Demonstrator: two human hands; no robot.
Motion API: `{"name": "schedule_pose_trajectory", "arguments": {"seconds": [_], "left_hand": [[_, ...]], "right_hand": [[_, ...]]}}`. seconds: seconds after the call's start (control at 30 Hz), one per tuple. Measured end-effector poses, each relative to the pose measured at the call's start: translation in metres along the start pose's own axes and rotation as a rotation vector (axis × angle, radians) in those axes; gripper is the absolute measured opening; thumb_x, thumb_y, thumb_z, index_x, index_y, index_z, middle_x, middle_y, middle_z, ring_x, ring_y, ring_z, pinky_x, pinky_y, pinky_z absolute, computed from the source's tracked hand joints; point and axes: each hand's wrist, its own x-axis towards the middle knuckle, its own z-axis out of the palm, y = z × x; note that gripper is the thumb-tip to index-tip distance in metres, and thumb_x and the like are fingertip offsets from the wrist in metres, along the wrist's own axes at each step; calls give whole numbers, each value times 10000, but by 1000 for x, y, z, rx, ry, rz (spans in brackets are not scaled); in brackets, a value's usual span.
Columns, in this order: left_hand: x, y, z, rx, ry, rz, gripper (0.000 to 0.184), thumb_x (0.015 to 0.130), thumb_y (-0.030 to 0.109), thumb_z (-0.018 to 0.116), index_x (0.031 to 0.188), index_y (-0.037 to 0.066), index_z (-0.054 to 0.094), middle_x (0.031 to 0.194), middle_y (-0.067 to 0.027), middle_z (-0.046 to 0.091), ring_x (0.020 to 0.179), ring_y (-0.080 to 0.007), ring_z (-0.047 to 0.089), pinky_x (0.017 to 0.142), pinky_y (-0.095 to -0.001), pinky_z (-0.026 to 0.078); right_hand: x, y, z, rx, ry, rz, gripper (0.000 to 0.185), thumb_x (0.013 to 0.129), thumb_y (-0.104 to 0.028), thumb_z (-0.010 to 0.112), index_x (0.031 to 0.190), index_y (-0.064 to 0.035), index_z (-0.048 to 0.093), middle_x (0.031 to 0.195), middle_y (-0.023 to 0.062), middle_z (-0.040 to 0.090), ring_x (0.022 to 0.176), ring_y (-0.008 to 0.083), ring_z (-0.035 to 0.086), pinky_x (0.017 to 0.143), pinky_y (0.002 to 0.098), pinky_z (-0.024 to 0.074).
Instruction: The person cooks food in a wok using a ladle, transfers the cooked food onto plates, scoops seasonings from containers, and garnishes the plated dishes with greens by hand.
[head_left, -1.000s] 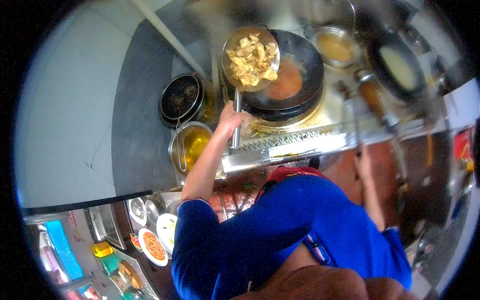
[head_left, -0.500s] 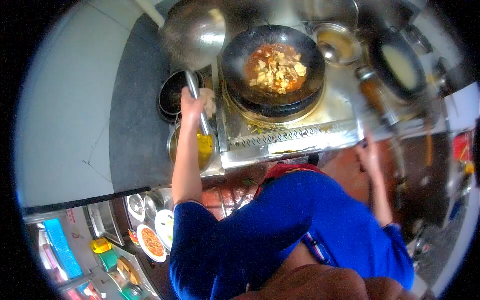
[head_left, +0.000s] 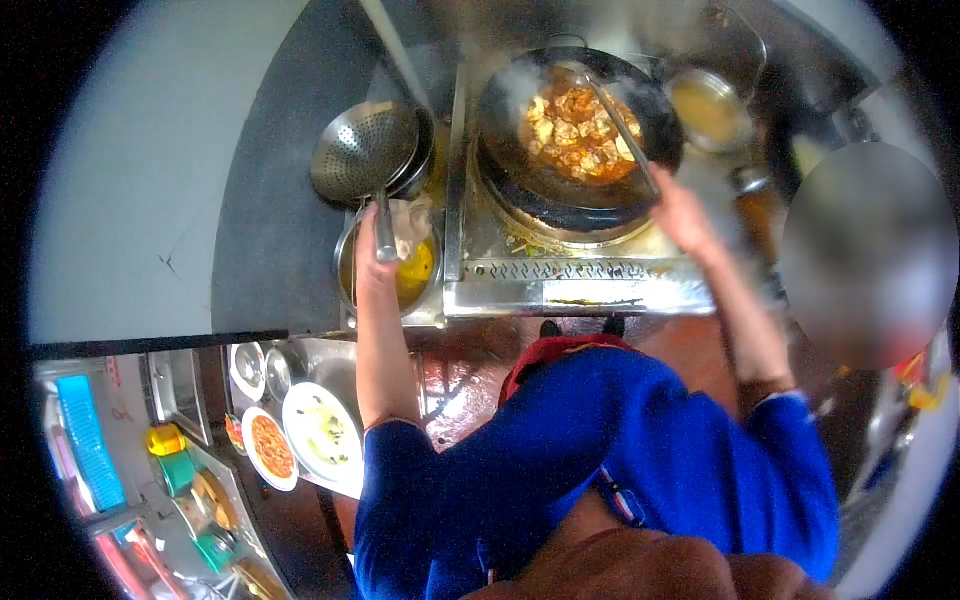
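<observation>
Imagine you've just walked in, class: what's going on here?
A person in blue is at a stove. Their right hand grips a long-handled utensil that reaches into the steaming wok, where chunks of food sit in reddish sauce. Their left hand holds a perforated strainer over a dark pot; whether they touch is unclear.

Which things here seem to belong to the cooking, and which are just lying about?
Seemingly in use:
- wok with sauced food
- long-handled utensil in the right hand
- perforated strainer in the left hand

Apparently set aside:
- plate of reddish food
- plate of pale food
- blue tray-like item
</observation>
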Motion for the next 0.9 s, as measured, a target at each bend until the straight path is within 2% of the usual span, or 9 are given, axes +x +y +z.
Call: {"name": "schedule_pose_trajectory", "arguments": {"seconds": [0.1, 0.13, 0.2, 0.23, 0.33, 0.4, 0.57, 0.67, 0.9], "left_hand": [[-51, -20, -26, -11, -184, 52, 554, 988, 479, 440, 1250, 0, 539, 1239, -207, 598, 1043, -309, 633, 838, -520, 540], [-93, -42, 14, -19, 24, 108, 564, 980, 481, 459, 1270, 2, 529, 1255, -186, 591, 1018, -283, 647, 757, -446, 580], [-132, -75, -12, 18, -212, 190, 530, 967, 407, 526, 1283, -19, 515, 1209, -189, 606, 904, -216, 662, 531, -264, 556], [-160, -90, -11, 190, 72, 258, 528, 960, 393, 548, 1262, -39, 518, 1170, -200, 618, 881, -205, 656, 551, -265, 568], [-213, -158, -36, -37, 272, 207, 490, 961, 369, 524, 1226, -43, 521, 1146, -196, 632, 873, -222, 668, 561, -273, 579], [-233, -204, -75, -95, 279, 176, 493, 985, 427, 451, 1319, 68, 498, 1242, -153, 592, 1071, -300, 608, 822, -452, 559], [-252, -269, -52, 2, 343, 159, 398, 944, 284, 525, 1193, -21, 586, 1098, -169, 664, 900, -263, 671, 687, -378, 583], [-273, -297, -24, 83, 547, 156, 349, 930, 210, 536, 1183, -23, 596, 1098, -161, 667, 914, -262, 672, 705, -383, 587], [-342, -391, 16, 100, 582, 257, 394, 929, 288, 519, 1182, 6, 629, 1075, -159, 677, 785, -206, 665, 679, -336, 580]], "right_hand": [[-22, 8, 5, -216, -116, -16, 732, 771, -3, 548, 1459, -134, 334, 1199, 274, 584, 985, 458, 607, 868, 501, 491], [-33, 16, 4, -275, -183, -11, 743, 770, -3, 554, 1464, -140, 324, 1214, 275, 577, 992, 470, 602, 871, 510, 489], [-52, 29, -8, -264, -199, -2, 754, 760, 8, 561, 1463, -138, 331, 1208, 273, 576, 966, 475, 606, 863, 499, 496], [-60, 33, -14, -258, -207, 2, 759, 756, 14, 565, 1462, -136, 334, 1206, 273, 575, 952, 477, 607, 859, 493, 500], [-82, 28, -38, 69, -227, -47, 774, 759, 21, 575, 1472, -109, 304, 1119, 231, 607, 891, 416, 628, 827, 436, 518], [-87, 35, -36, 253, -229, -151, 768, 770, 19, 582, 1474, -96, 296, 1018, 184, 620, 805, 342, 635, 747, 398, 531], [-47, 39, -47, 1100, -468, 564, 655, 823, 26, 566, 1426, -112, 351, 785, 39, 534, 538, 90, 484, 395, 247, 370], [-25, 54, -38, 1444, -398, 584, 640, 848, 35, 536, 1432, -109, 319, 770, 26, 508, 527, 87, 456, 399, 224, 367], [-27, 36, -33, 697, -327, 135, 660, 845, -15, 548, 1452, -141, 322, 836, 29, 537, 539, 64, 437, 411, 209, 350]]}}
